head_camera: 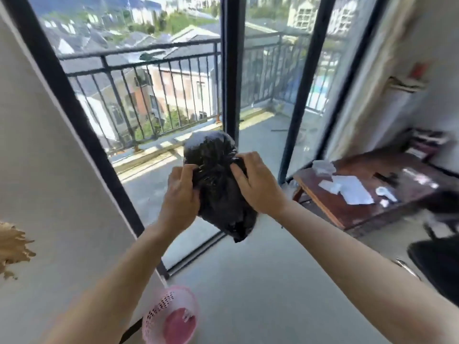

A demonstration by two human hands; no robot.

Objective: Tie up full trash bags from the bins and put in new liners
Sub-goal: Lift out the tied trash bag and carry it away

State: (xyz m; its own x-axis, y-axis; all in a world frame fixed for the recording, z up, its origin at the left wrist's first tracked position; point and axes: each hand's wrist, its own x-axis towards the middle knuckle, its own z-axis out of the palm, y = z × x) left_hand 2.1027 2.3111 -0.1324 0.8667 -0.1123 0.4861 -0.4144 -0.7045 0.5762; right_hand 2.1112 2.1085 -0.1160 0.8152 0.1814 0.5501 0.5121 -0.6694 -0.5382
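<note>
Directly ahead of the balcony glass door (149, 95), above the grey floor (273, 281), the black trash bag (218, 194) is held in the air between both hands, clear of every surface. A brown tabletop (330, 202) carrying loose papers stands well apart to the right.

Bag, assessed: thin, soft, glossy film, bunched and creased, with a rounded bulge at the top and a slack corner hanging below. Judging by how high it is carried, the load is light. The film is likely slippery and easy to stretch or puncture. The best hold is on the gathered pleats at the neck, pinched firmly, not on the smooth bulge. Whether a knot is formed cannot be told; the frame is blurred at that point.

Pink bin (157, 309): on the floor beside the wall, below the left forearm. Its lattice wall and base show bare, so a new liner appears not yet fitted.

Left hand (181, 194): raised, forearm reaching up and forward, fingers curled and gripping the bag's left side.

Right hand (255, 184): at the same height, back towards the camera, fingertips pinching the gathered film on the bag's right side.
</note>
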